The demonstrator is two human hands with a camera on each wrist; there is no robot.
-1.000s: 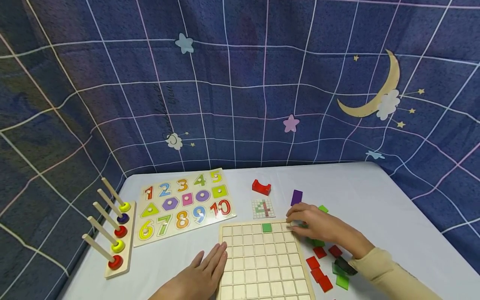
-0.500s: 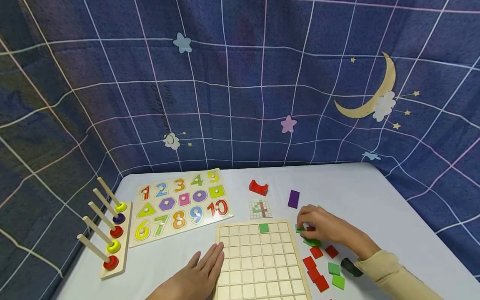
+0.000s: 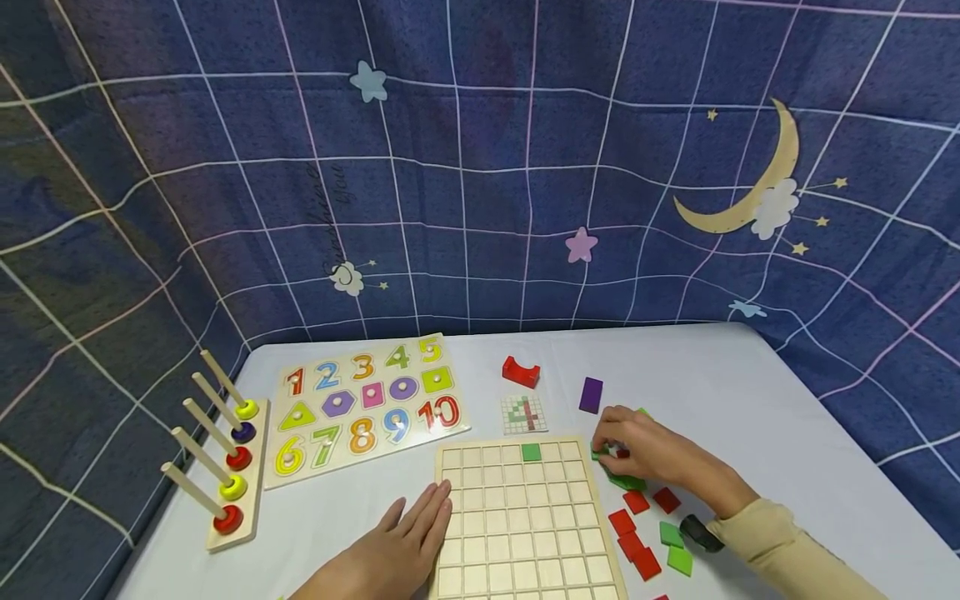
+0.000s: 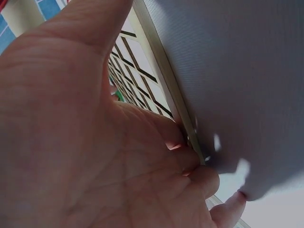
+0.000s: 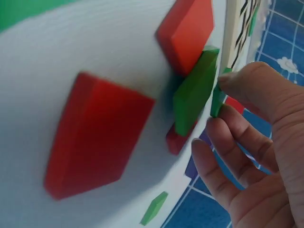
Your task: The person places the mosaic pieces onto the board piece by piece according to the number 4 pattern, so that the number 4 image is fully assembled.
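My left hand (image 3: 393,537) lies with its fingers extended along the left edge of a wooden grid board (image 3: 525,517). In the left wrist view the fingertips touch the board's rim (image 4: 164,66). To the right of the board, my right hand (image 3: 648,446) is over a cluster of green and red square tiles. The right wrist view shows its thumb and fingers pinching a green tile (image 5: 218,97). Beside it are another green tile (image 5: 197,90) and a red tile (image 5: 187,35). One green tile (image 3: 531,452) sits in a cell of the board's top row.
A pattern card (image 3: 524,414) lies behind the board, with a red arch block (image 3: 521,372) and a purple block (image 3: 591,395) nearby. At left are a number puzzle (image 3: 367,446) and a peg stand (image 3: 251,492). Loose red tiles (image 3: 632,547) and a dark object (image 3: 701,533) lie at right.
My right hand has moved from the board's upper right edge a short way right into the tiles, then stayed nearly still. My left hand has stayed at the board's edge.
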